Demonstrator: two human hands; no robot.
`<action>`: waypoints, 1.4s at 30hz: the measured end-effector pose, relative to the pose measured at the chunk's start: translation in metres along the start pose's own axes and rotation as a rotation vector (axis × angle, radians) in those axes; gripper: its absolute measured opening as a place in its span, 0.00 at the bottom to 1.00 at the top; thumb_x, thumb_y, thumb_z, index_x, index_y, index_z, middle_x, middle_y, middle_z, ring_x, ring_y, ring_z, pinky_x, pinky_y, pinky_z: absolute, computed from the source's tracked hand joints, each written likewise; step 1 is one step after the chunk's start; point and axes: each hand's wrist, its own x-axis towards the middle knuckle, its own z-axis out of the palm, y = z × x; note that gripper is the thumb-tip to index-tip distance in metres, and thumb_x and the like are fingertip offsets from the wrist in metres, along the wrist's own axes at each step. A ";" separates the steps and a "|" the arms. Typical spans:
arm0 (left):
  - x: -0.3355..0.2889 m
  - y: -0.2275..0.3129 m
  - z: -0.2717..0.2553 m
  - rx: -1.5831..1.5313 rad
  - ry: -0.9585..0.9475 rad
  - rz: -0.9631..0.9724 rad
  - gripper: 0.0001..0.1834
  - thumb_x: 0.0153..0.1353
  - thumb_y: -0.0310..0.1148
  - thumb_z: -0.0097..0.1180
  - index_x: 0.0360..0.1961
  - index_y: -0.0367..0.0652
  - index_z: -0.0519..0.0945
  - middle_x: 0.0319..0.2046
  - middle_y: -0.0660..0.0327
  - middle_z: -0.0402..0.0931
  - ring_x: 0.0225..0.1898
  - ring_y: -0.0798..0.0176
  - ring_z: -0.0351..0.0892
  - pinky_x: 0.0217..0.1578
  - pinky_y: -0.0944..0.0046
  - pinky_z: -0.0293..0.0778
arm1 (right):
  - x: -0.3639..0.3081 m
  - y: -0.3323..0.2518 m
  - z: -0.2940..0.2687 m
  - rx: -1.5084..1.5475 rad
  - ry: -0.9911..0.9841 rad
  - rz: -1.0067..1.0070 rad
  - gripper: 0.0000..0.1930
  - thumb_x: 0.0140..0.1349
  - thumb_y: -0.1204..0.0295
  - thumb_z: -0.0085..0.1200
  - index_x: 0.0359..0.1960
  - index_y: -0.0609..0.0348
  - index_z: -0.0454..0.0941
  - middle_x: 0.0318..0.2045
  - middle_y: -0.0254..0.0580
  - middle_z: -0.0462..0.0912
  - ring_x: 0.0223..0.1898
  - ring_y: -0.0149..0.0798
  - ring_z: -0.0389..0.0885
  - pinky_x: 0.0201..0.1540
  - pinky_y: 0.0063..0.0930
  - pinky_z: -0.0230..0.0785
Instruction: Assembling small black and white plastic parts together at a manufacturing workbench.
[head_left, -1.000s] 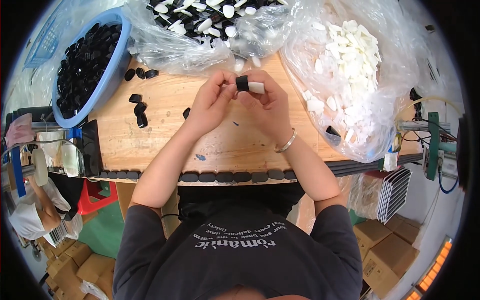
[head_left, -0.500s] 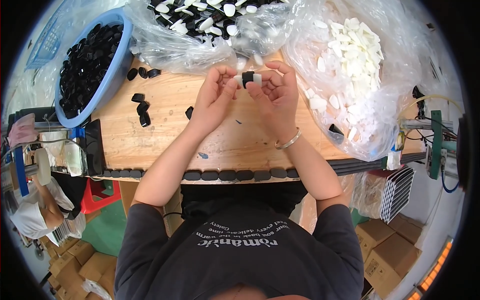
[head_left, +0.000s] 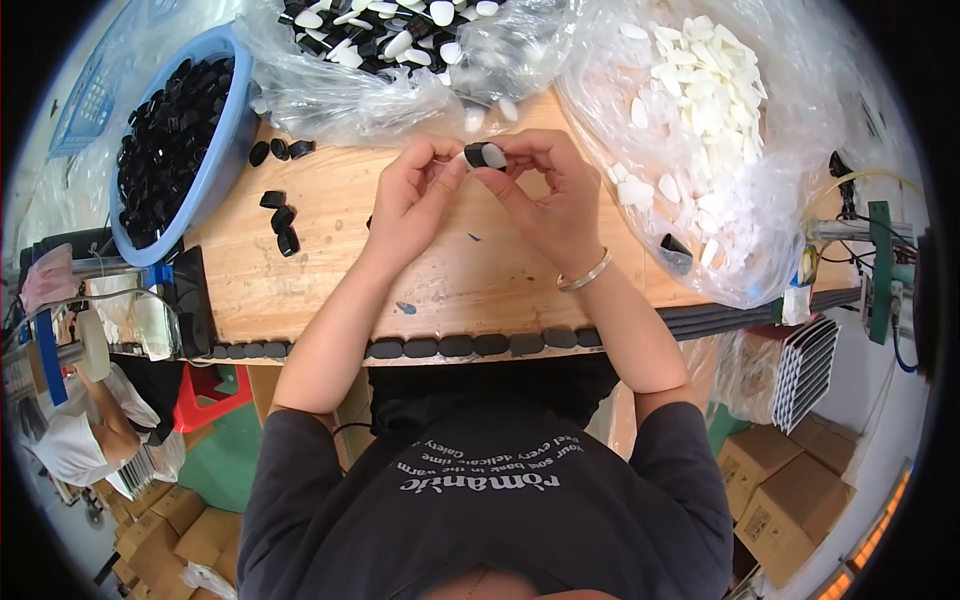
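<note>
Between my hands, above the wooden table, a black oval sleeve (head_left: 474, 155) surrounds a white oval piece (head_left: 495, 156) that sticks out on its right side. My left hand (head_left: 412, 192) pinches the left end of this pair with thumb and index finger. From the right, my right hand (head_left: 548, 190) grips it with the thumb below and the fingers behind, a metal bangle on its wrist. Loose black sleeves (head_left: 282, 217) lie on the table to the left, with a few more near the basin. My left hand hides most of another dark piece.
A blue basin (head_left: 243, 100) full of black sleeves stands at the far left. Mixed black and white pieces (head_left: 400, 42) sit in clear plastic at the back. White pieces (head_left: 712, 85) lie on a plastic bag at right. Black foam pads (head_left: 456, 346) line the table's front edge.
The black sleeve and white piece have turned between my fingers, so the white piece's rounded face shows more on the right. My left hand has shifted slightly left; the whole view has moved a little.
</note>
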 end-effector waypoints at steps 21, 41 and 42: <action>0.002 -0.002 0.008 0.121 0.044 0.244 0.13 0.57 0.16 0.55 0.44 0.34 0.74 0.42 0.60 0.76 0.39 0.71 0.72 0.45 0.71 0.69 | 0.008 -0.009 -0.004 -0.220 0.023 -0.281 0.10 0.50 0.82 0.62 0.35 0.60 0.78 0.42 0.42 0.83 0.40 0.41 0.82 0.42 0.28 0.74; 0.005 0.000 0.004 0.467 0.081 0.437 0.08 0.53 0.15 0.55 0.34 0.35 0.77 0.32 0.56 0.78 0.32 0.63 0.76 0.37 0.68 0.71 | 0.004 -0.001 -0.008 0.066 -0.111 -0.024 0.08 0.52 0.83 0.61 0.34 0.65 0.78 0.43 0.43 0.82 0.42 0.31 0.81 0.45 0.22 0.74; 0.004 -0.001 0.003 0.466 0.082 0.437 0.08 0.53 0.15 0.55 0.34 0.35 0.77 0.32 0.56 0.78 0.32 0.63 0.76 0.37 0.68 0.71 | 0.003 -0.001 -0.007 0.151 -0.108 0.084 0.08 0.52 0.83 0.61 0.34 0.65 0.78 0.43 0.43 0.82 0.41 0.30 0.81 0.44 0.21 0.75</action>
